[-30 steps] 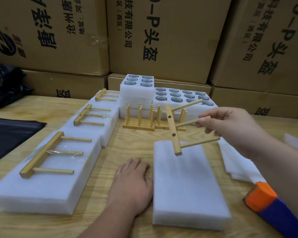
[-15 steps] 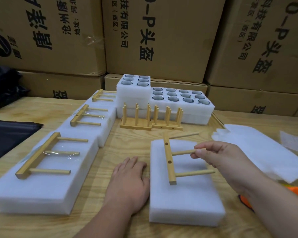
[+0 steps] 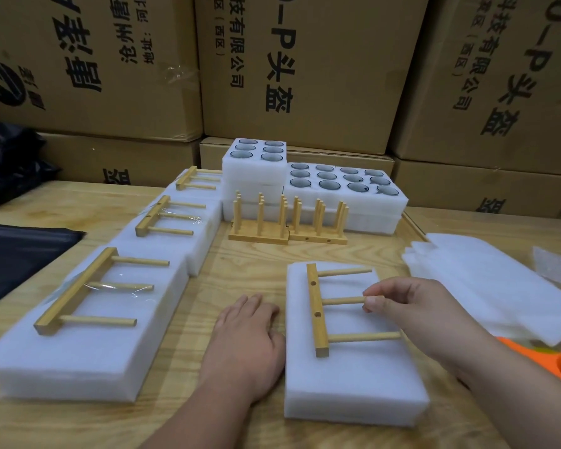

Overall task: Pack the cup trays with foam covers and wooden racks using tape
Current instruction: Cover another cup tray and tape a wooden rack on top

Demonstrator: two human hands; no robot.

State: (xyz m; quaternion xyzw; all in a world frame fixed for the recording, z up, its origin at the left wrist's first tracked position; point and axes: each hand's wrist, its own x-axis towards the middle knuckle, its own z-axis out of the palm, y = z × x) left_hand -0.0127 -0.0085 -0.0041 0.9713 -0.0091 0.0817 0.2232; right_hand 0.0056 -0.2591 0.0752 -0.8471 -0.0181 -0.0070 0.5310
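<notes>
A wooden rack with three pegs lies flat on a white foam-covered cup tray in front of me. My right hand pinches the tip of its middle peg. My left hand rests flat on the table, its fingers against the tray's left side. To the left, three foam-covered trays each carry a rack under clear tape. At the back, open cup trays show several cups, with two upright wooden racks standing before them.
A pile of white foam covers lies at the right. An orange tape dispenser pokes in at the right edge. Black plastic covers the table's left side. Stacked cardboard boxes wall off the back.
My right hand brought the wooden rack down from the air and laid it flat on the near foam tray. My left hand stayed beside the tray.
</notes>
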